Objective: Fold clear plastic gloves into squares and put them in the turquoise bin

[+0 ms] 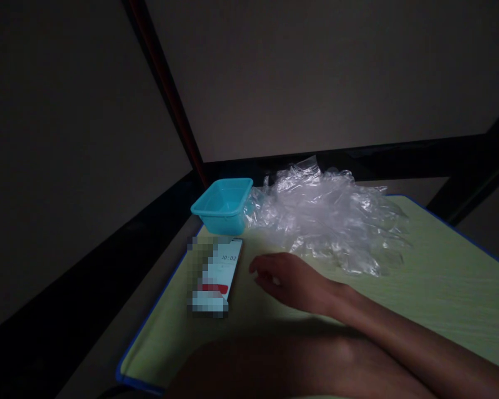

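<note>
My right hand (291,281) is over the table, its arm reaching in from the lower right. The fingers bend loosely, with a small gap between thumb and fingers and nothing visible in them. Just left of the fingertips lies a phone (228,270), its lit screen reading 10:02 and partly pixelated. Beyond the hand is a large loose pile of clear crinkled plastic (320,208), perhaps bags or gloves. A blue plastic basin (222,221) stands at the pile's left side, touching it. My left hand does not show.
The pale yellow-green table (453,282) has a blue edge. Grey walls (336,83) with dark trim stand behind and to the left. A blurred, skin-toned shape (299,366), perhaps a knee or arm, fills the bottom foreground. The light is dim.
</note>
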Available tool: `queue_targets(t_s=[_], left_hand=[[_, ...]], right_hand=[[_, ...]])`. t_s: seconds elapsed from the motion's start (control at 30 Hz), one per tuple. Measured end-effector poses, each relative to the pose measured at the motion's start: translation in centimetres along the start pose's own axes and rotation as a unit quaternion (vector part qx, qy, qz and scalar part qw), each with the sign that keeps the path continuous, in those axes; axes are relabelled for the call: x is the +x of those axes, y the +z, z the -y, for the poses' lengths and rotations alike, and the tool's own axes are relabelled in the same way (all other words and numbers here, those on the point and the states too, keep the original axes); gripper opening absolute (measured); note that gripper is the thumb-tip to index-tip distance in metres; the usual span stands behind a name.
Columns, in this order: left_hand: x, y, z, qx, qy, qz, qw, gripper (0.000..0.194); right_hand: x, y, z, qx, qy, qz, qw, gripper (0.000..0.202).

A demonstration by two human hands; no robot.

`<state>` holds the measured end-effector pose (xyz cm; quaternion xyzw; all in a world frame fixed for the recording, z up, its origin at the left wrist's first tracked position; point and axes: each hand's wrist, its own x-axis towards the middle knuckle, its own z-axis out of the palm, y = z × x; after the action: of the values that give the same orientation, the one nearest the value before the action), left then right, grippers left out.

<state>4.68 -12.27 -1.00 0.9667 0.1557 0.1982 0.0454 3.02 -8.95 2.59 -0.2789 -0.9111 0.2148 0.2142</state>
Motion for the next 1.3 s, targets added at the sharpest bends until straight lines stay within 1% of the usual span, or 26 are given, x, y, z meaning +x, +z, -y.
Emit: queue_targets(t_s=[0.07, 0.17, 0.23, 0.3, 0.37, 0.4, 0.43, 0.47, 0.5, 0.53, 0.6, 0.63, 0.7, 0.8, 0.87, 0.93, 1.0, 1.07, 1.13, 1.2, 1.23, 1.3], left_hand=[[0.1, -0.3, 0.8, -0.004, 0.003, -0.007, 1.0, 0.02], [0.5, -0.6, 1.4, -0.01, 0.015, -0.009, 1.0, 0.021], [0.9, -1.0, 1.9, -0.014, 0.044, 0.005, 0.999, 0.022], [1.2, -1.7, 2.6, -0.01, 0.067, 0.02, 0.998, 0.024], [1.3, -2.6, 3.7, 0.011, -0.038, -0.051, 0.998, 0.022], [1.2, -3.1, 4.3, 0.006, -0.091, -0.099, 0.991, 0.021], [1.1, -3.4, 5.0, 0.001, -0.151, -0.147, 0.978, 0.02], [1.0, -3.7, 5.7, -0.002, -0.208, -0.183, 0.961, 0.022], [0.8, -3.8, 6.4, 0.0, -0.252, -0.202, 0.946, 0.028], [0.6, -3.8, 7.1, 0.0, -0.295, -0.21, 0.932, 0.039], [0.1, -3.5, 8.5, -0.007, -0.365, -0.195, 0.91, 0.058], [-0.1, -3.2, 9.0, -0.016, -0.39, -0.179, 0.903, 0.064], [-0.6, -2.6, 9.8, -0.031, -0.418, -0.15, 0.895, 0.071], [-1.0, -1.8, 10.4, -0.044, -0.429, -0.12, 0.894, 0.073], [-1.1, -1.6, 10.5, -0.045, -0.429, -0.109, 0.896, 0.072], [-1.1, -1.6, 10.5, -0.045, -0.427, -0.106, 0.897, 0.071], [-1.1, -1.7, 10.5, -0.047, -0.422, -0.114, 0.898, 0.07], [-1.0, -1.9, 10.5, -0.058, -0.414, -0.133, 0.899, 0.071], [-1.0, -2.1, 10.5, -0.084, -0.409, -0.158, 0.895, 0.071], [-0.9, -2.2, 10.6, -0.133, -0.403, -0.195, 0.884, 0.07], [-0.8, -2.2, 10.7, -0.173, -0.403, -0.224, 0.87, 0.069], [-0.5, -2.4, 10.9, -0.26, -0.408, -0.289, 0.826, 0.069]], right_hand=[[-0.1, -1.2, -0.7, -0.003, 0.027, -0.035, 0.999, 0.018], [-0.4, -4.2, -2.4, -0.001, 0.055, -0.096, 0.994, 0.017], [-0.9, -6.2, -4.0, 0.003, 0.086, -0.171, 0.981, 0.016], [-1.6, -7.7, -5.9, 0.007, 0.135, -0.238, 0.962, 0.013], [-2.5, -8.7, -8.2, 0.002, 0.2, -0.316, 0.928, 0.01], [-2.9, -9.0, -9.3, -0.006, 0.235, -0.353, 0.905, 0.01], [-3.3, -9.2, -10.4, -0.012, 0.255, -0.366, 0.895, 0.014], [-3.7, -9.3, -11.5, -0.016, 0.268, -0.373, 0.888, 0.018], [-4.0, -9.2, -12.4, -0.021, 0.281, -0.377, 0.882, 0.023], [-4.3, -9.1, -13.2, -0.026, 0.292, -0.378, 0.878, 0.03], [-4.7, -8.7, -14.4, -0.03, 0.307, -0.375, 0.874, 0.04], [-4.8, -8.4, -14.8, -0.03, 0.312, -0.372, 0.874, 0.044], [-4.9, -7.9, -15.5, -0.028, 0.317, -0.37, 0.873, 0.05], [-5.0, -7.4, -16.0, -0.022, 0.322, -0.372, 0.87, 0.055], [-5.0, -7.4, -16.0, -0.009, 0.328, -0.369, 0.87, 0.054], [-5.1, -7.7, -15.9, 0.011, 0.332, -0.362, 0.871, 0.046], [-5.0, -8.1, -15.4, 0.034, 0.33, -0.356, 0.874, 0.034], [-4.9, -8.6, -14.9, 0.056, 0.325, -0.354, 0.875, 0.025], [-4.7, -8.9, -14.2, 0.078, 0.321, -0.356, 0.874, 0.024], [-4.5, -9.3, -13.5, 0.103, 0.316, -0.351, 0.875, 0.026], [-4.4, -9.4, -13.1, 0.117, 0.313, -0.346, 0.877, 0.026], [-4.3, -9.7, -12.4, 0.147, 0.302, -0.333, 0.881, 0.028]])
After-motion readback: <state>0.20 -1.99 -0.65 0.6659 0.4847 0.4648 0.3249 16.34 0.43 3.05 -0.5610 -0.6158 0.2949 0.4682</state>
